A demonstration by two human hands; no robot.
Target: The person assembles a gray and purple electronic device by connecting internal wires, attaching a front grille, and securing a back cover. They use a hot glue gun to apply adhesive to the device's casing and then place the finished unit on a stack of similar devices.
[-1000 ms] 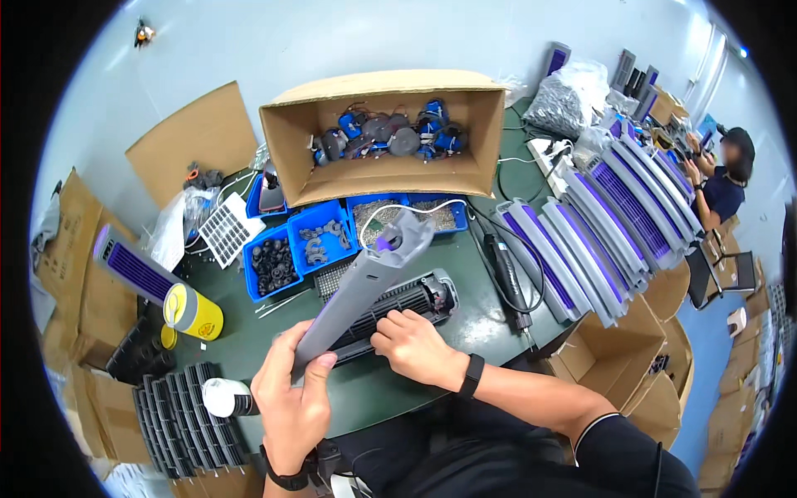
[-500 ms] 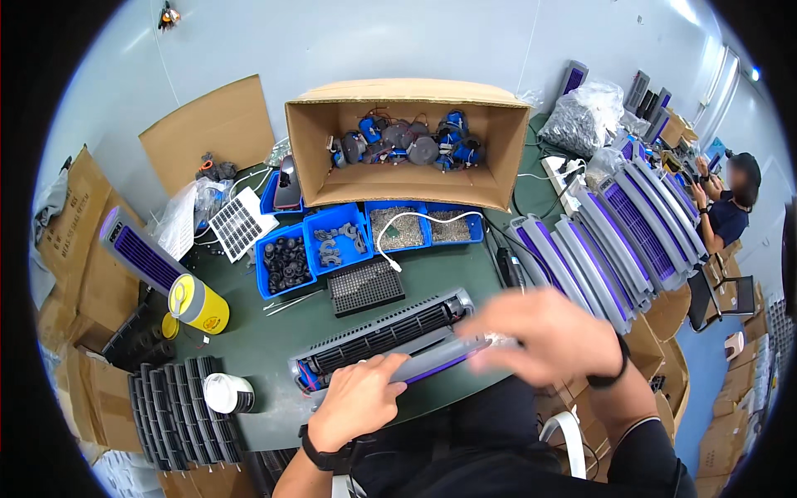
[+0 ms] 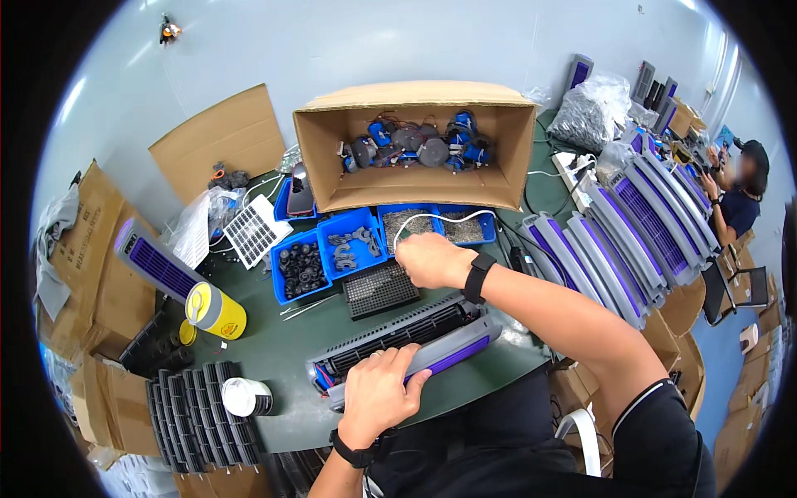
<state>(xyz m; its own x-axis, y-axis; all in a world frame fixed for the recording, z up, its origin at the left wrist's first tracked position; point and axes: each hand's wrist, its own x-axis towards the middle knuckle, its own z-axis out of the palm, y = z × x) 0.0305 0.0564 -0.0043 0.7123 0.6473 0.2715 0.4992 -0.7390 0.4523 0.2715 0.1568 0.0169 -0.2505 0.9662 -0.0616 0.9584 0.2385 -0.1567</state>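
A tower fan's long grey and purple cover (image 3: 455,347) lies at an angle at the table's front edge. My left hand (image 3: 382,388) grips its left part, fingers over the grey shell and thumb by the purple side. Along the cover's far side is a grey housing with a black ribbed roller (image 3: 394,335); red and blue wires (image 3: 323,378) show at its left end. My right hand (image 3: 436,261) is closed above the far edge of a black perforated tray (image 3: 380,290), beside a white cable (image 3: 405,222). Its fingertips are hidden, so what they hold cannot be seen.
Blue bins hold black knobs (image 3: 301,270), grey clips (image 3: 353,247) and small screws (image 3: 407,224). Behind them stands a cardboard box of motors (image 3: 332,187). Fan covers (image 3: 610,249) are stacked right; a yellow cup (image 3: 222,314), white tub (image 3: 241,397) and black rollers (image 3: 195,415) stand left.
My right hand has moved from the cover's right end up and left to the perforated tray. My left hand stays on the cover, its fingers now more wrapped over it.
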